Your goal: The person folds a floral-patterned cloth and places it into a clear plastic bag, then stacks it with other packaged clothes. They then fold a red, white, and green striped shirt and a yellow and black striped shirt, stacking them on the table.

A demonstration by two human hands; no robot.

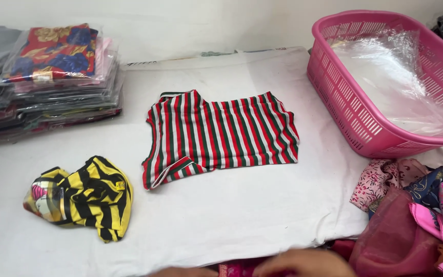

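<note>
A red, green and white striped shirt (221, 132) lies folded flat in the middle of the white cloth-covered surface (221, 215). A crumpled yellow and black striped garment (85, 197) lies to its left. At the bottom edge, only the top of my right hand (303, 262) shows, resting on dark pink fabric (237, 269). A sliver of my left hand (180, 272) shows beside it. The fingers of both hands are hidden below the frame, so their grip is unclear.
A pink plastic basket (365, 128) holding clear plastic bags stands at the back right. A pile of patterned pink and blue garments (416, 205) lies at the front right. Stacks of bagged folded clothes (52, 77) sit at the back left.
</note>
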